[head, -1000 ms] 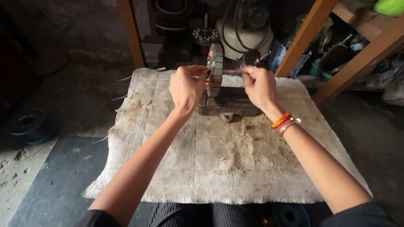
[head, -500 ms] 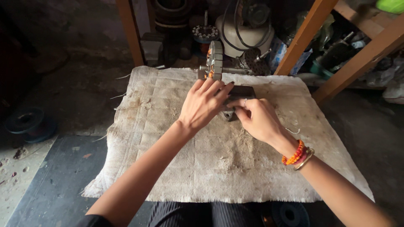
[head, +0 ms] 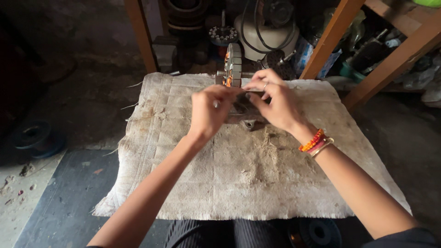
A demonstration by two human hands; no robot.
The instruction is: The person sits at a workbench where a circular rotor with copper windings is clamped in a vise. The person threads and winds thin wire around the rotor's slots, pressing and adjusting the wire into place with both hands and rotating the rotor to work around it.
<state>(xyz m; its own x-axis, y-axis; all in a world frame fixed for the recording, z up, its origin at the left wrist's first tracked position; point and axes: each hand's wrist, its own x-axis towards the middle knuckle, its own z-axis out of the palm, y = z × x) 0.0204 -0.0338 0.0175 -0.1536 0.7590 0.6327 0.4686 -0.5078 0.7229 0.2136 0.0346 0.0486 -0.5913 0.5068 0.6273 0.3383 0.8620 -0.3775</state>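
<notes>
Both hands meeting over a small metal stand [head: 245, 120] mid-tabletop [head: 257, 183], on dirty cloth. Left hand [head: 209, 112] pinching something thin, can't tell what. Right hand [head: 275, 103] fingers curled beside upright toothed metal ring [head: 233, 64].

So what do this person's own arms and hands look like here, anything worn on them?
Both forearms are bare, with dark sleeves showing only near the upper arms at the picture's bottom edge. The right hand has a ring on one finger, and that wrist carries stacked bangles: an orange beaded one, a pinkish one and a thin metal one. The left hand wears nothing visible.
</notes>
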